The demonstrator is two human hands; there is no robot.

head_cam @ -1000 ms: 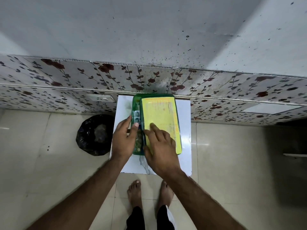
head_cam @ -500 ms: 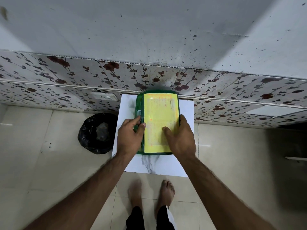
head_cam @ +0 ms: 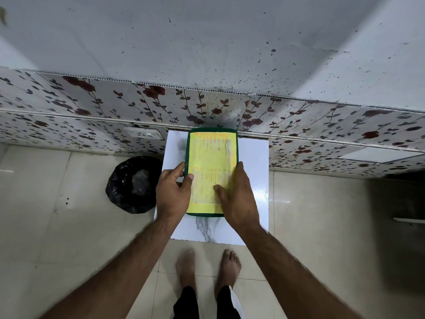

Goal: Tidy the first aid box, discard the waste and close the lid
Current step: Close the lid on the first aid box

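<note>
I see the green first aid box [head_cam: 210, 132] lying lengthwise on the white marble-look counter [head_cam: 253, 180], its far end at 12 o'clock hard against the floral wall panel [head_cam: 92, 107]. The lid [head_cam: 210, 157] with its yellow printed label sits flat over the box, a thin green rim showing all round it, so it looks shut down onto the body.

My left hand [head_cam: 172, 194] sits on the box's 9 o'clock edge near the close end: thumb on top of the label, fingers curled over the side, a narrow grip holding the rim. My right hand [head_cam: 236, 199] mirrors it at 3 o'clock, thumb lying flat on the label and fingers wrapped down the right edge; that grip also closes on the box, though the fingertips are hidden below the side.

The counter has bare surface to the right of the box, out to its 3 o'clock edge, and a strip at 6 o'clock between the box and the near edge. On the left only a narrow margin remains before the counter's edge. Just past that edge, at 9 o'clock on the tiled floor [head_cam: 57, 226], stands the black-lined bin [head_cam: 134, 184], close beside the counter. At 6 o'clock my bare feet [head_cam: 207, 268] stand near the counter's front edge, with open floor on both sides.
</note>
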